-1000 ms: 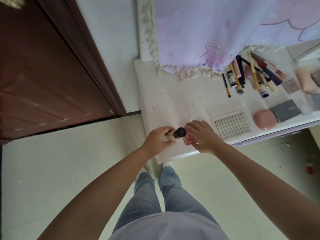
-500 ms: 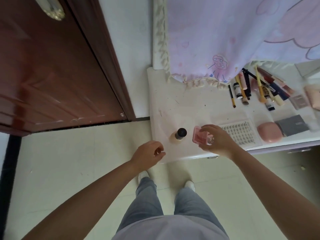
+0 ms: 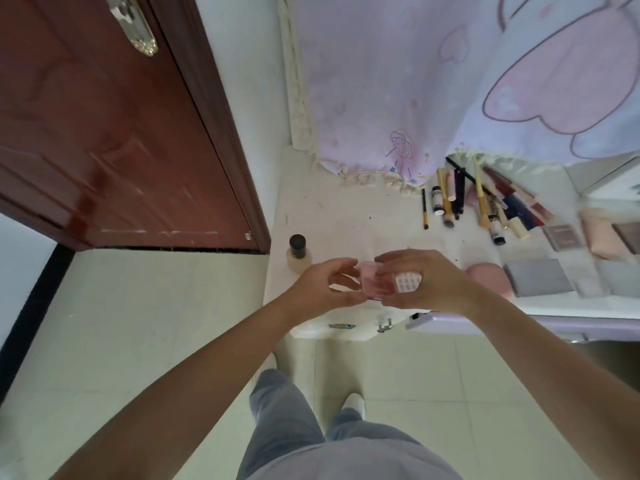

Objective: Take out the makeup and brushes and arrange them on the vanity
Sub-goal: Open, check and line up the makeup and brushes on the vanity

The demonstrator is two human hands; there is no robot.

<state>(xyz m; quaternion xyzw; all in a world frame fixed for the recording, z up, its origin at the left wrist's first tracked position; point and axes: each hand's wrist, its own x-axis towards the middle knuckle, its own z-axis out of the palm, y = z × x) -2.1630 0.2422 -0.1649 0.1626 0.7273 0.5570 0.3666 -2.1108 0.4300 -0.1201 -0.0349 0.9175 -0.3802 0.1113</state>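
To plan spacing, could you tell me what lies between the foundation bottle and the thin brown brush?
Head view: only bare vanity top lies between the foundation bottle and the thin brown brush.

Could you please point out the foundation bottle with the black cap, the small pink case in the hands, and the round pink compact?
foundation bottle (image 3: 298, 252): head view, on its pale body below the cap.
pink case (image 3: 372, 280): head view, on its clear pink face between the hands.
round pink compact (image 3: 486, 277): head view, on its lid.
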